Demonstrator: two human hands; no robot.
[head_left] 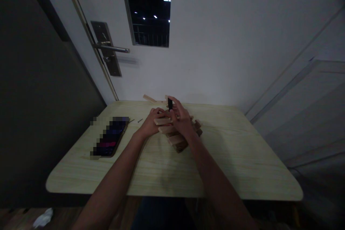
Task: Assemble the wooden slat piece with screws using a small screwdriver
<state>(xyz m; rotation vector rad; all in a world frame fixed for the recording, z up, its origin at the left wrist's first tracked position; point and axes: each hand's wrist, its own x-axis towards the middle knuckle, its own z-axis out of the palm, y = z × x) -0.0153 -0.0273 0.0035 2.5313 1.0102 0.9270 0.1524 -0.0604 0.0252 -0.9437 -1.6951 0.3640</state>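
A low pile of wooden blocks [176, 138] lies near the middle of a pale wooden table [237, 165]. My left hand [151, 122] rests at the pile's left end, fingers curled against a light block [162, 121]. My right hand [181, 116] lies on top of the pile, its fingers pinching a small dark upright piece [170, 104]. One loose wooden block [149, 98] lies at the table's far edge behind the hands.
A phone [111, 137] with a lit screen lies on the table to the left of my left hand. A door with a metal lever handle [111, 47] stands behind the table on the left. A crumpled white scrap [43, 218] lies on the floor.
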